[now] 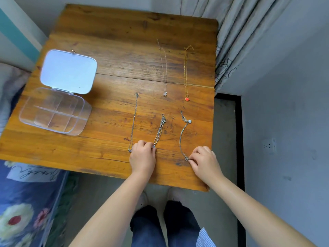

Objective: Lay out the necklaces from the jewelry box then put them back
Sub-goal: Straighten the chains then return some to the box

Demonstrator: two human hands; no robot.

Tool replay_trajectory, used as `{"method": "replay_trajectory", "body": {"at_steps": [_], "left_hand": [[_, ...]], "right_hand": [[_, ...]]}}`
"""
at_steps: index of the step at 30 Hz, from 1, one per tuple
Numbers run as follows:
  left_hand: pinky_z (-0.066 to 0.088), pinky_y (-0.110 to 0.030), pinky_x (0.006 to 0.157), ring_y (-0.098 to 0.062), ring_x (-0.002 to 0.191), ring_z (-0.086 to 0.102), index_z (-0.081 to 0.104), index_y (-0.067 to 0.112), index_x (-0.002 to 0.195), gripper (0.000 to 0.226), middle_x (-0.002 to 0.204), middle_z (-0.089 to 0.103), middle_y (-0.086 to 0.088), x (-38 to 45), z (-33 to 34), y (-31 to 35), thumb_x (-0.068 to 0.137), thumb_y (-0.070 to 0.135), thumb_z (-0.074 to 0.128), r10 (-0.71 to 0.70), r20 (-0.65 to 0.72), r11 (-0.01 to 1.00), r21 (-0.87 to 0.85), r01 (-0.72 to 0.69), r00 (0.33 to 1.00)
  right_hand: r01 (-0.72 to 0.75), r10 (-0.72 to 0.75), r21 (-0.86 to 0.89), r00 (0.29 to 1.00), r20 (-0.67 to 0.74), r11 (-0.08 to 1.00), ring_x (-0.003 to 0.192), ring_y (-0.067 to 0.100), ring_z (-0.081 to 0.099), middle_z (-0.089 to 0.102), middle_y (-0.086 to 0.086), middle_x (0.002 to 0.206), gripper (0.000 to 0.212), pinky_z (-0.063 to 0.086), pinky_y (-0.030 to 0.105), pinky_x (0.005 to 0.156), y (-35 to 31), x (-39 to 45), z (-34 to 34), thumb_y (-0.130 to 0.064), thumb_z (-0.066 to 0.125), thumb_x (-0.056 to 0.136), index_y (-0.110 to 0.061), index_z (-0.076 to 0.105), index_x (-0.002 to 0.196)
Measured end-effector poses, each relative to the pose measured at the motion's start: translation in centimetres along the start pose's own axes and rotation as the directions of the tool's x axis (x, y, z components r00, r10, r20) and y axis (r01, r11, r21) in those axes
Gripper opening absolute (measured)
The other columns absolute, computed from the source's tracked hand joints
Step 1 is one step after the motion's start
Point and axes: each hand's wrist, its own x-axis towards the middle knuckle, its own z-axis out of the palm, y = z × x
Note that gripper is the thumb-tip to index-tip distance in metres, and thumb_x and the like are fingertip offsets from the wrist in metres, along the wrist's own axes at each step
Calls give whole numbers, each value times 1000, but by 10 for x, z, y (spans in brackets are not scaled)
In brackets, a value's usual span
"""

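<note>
Tabletop (114, 56): wooden; carries every item. Its right edge runs beside a grey curtain (236, 38).
Jewelry box (55, 111): clear plastic, at the left edge, compartments appear empty. Lid (68, 71) is hinged open toward the far edge.
Necklaces: five, laid roughly parallel on the right half. Gold chain with red pendant (186, 75) and pale chain (164, 72) lie further back; three silver chains lie at the near edge.
Left hand (142, 155): fingertips pinch the near end of the doubled silver chain (159, 132), just beside the thin silver chain (133, 120).
Right hand (204, 160): fingertips closed narrow on the near end of the curved silver chain (182, 138), close to the near right corner.
Step in hand: judged to be straightening the last chains, or starting to lift them.
Method: draw each end toward the near edge, low and slow; keep chains apart.
Obstruction: none between chains and box; neighbouring chains may snag.
</note>
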Motion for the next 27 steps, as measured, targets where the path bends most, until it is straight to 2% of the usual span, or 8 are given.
{"method": "replay_trajectory", "body": {"at_steps": [4, 9, 11, 14, 17, 20, 24, 27], "left_hand": [[49, -39, 78, -32, 105, 53, 62, 4, 104, 23, 109, 60, -14, 5, -3, 5, 94, 21, 50, -3, 83, 991, 130, -8, 997], [49, -42, 83, -33, 108, 53, 57, 4, 107, 22, 113, 58, -15, 12, -6, 10, 95, 20, 48, -41, 144, 988, 156, 18, 989], [49, -42, 81, -34, 106, 55, 57, 3, 105, 20, 111, 59, -16, 12, -7, 12, 95, 18, 47, -40, 144, 990, 143, 20, 989], [49, -41, 80, -35, 102, 57, 57, 1, 102, 19, 108, 61, -18, 12, -12, 12, 93, 15, 47, -52, 127, 998, 32, 48, 991], [46, -36, 83, -32, 104, 57, 61, 0, 105, 21, 110, 64, -17, 12, -23, 12, 92, 10, 47, -3, 89, 992, -126, 14, 996], [42, -27, 85, -28, 106, 57, 64, 1, 106, 22, 110, 66, -16, 11, -44, 13, 92, 6, 48, 41, 19, 967, -254, -35, 999], [39, -20, 79, -21, 89, 57, 67, -1, 103, 19, 103, 68, -17, 4, -88, 11, 91, 4, 52, 77, -89, 934, -341, -103, 993], [35, -8, 72, -12, 84, 53, 68, 0, 103, 18, 103, 68, -15, 1, -124, 3, 91, 4, 55, 109, -159, 931, -328, -157, 981]], "right_hand": [[1, 0, -43, 1000, 13, 999, 62, 28, 62, 65, 5, 64, 17, 54, 40, 55, -1, 4, 0, -1, 84, 56, -8, 69, 58], [60, -46, -158, 995, 89, 986, 59, 28, 60, 61, 7, 63, 21, 51, 34, 49, -7, 5, 0, 1, 81, 54, -6, 62, 57], [19, 1, -139, 990, 142, 990, 68, 32, 59, 61, 12, 72, 14, 50, 36, 57, -10, 8, -2, 0, 72, 66, -3, 59, 64], [-218, 183, 200, 966, 180, 955, 85, 29, 59, 61, 18, 94, 18, 47, 39, 75, -13, 17, -12, -2, 45, 88, -9, 49, 72], [-382, 335, 588, 922, 193, 713, 58, -4, 64, 62, 9, 87, 25, 50, 13, 54, -19, 28, -30, -2, 39, 93, -12, 43, 70], [-344, 363, 709, 922, 132, 616, 47, -8, 61, 61, 1, 74, 27, 47, 7, 44, -24, 41, -51, 0, 40, 91, -15, 43, 69], [-186, 219, 611, 975, 22, 769, 49, -6, 58, 59, 0, 68, 18, 48, 13, 51, -50, 59, -82, -2, 46, 89, -12, 49, 75], [-24, 47, 465, 998, -39, 885, 61, 13, 59, 60, 6, 70, 8, 45, 20, 59, -85, 72, -105, -3, 52, 88, -5, 57, 82]]}}
